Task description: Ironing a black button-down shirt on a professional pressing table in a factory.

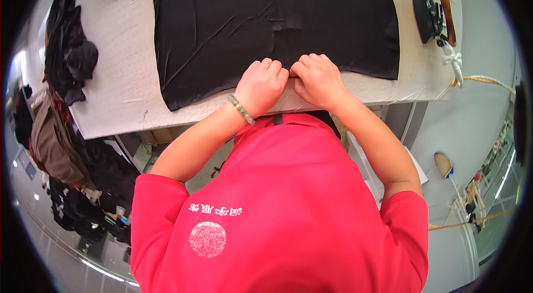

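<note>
A black garment (338, 21) lies spread over the pale padded table, with a sleeve-like part reaching out at the far left and creases across its left half. At the middle of its near edge, my left hand (262, 83) pinches the cloth with curled fingers; a ring and a beaded bracelet are on this arm. Right beside it, my right hand (318, 81) also has its fingers closed on the same edge. The two hands nearly touch. My fingertips and the bit of hem between them are mostly hidden.
An iron (426, 13) with a white cloth tied at its cord end rests at the table's right. Crumpled black clothing (71, 54) lies along the left edge of the table (119, 93). A brown garment (55, 143) and other dark clothes hang or pile beyond it.
</note>
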Tool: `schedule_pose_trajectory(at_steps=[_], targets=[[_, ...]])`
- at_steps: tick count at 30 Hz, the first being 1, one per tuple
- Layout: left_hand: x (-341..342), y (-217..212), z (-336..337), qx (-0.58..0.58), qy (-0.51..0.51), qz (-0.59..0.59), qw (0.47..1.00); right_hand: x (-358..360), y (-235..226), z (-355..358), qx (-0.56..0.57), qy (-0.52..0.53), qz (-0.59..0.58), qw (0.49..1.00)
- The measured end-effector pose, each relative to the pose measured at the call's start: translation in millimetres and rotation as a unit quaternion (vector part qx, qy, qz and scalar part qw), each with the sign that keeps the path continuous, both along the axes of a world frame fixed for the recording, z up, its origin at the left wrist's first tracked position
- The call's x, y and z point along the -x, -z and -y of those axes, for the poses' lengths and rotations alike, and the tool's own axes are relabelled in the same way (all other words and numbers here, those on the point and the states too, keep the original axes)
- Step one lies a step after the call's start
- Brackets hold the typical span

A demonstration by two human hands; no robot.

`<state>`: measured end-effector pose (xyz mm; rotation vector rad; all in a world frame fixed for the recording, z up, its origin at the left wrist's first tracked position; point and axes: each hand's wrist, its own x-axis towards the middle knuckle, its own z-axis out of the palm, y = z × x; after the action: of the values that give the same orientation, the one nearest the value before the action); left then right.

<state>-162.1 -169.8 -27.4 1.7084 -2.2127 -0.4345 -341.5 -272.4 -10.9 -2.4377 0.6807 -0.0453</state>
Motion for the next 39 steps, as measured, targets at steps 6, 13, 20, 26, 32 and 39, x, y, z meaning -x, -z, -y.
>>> schedule_pose_trajectory(at_steps=[6, 13, 20, 26, 32, 39], targets=[[11.1, -12.4, -2.1, -0.007, 0.001, 0.032, 0.999, 3.7, -4.8, 5.5, -0.027, -0.030, -0.026, 0.999], [16.1, -25.5, -26.5, 0.006, -0.072, -0.030, 0.997, 84.4, -17.7, 34.1, 0.077, 0.161, 0.080, 0.981], [31.9, 4.6, -1.3, 0.136, -0.179, -0.024, 0.974, 222.6, -4.5, 72.7, -0.059, 0.494, -0.134, 0.857], [53.7, 19.6, 16.0, -0.010, -0.172, 0.087, 0.981, 252.6, 10.3, 86.7, -0.263, 0.457, -0.059, 0.848], [53.7, 20.7, 16.8, -0.018, -0.166, 0.119, 0.979, 262.2, 20.2, 79.4, -0.169, 0.409, -0.039, 0.896], [56.0, 18.1, 14.7, -0.007, -0.151, 0.105, 0.983, 273.9, 20.6, 84.9, -0.167, 0.386, -0.065, 0.905]])
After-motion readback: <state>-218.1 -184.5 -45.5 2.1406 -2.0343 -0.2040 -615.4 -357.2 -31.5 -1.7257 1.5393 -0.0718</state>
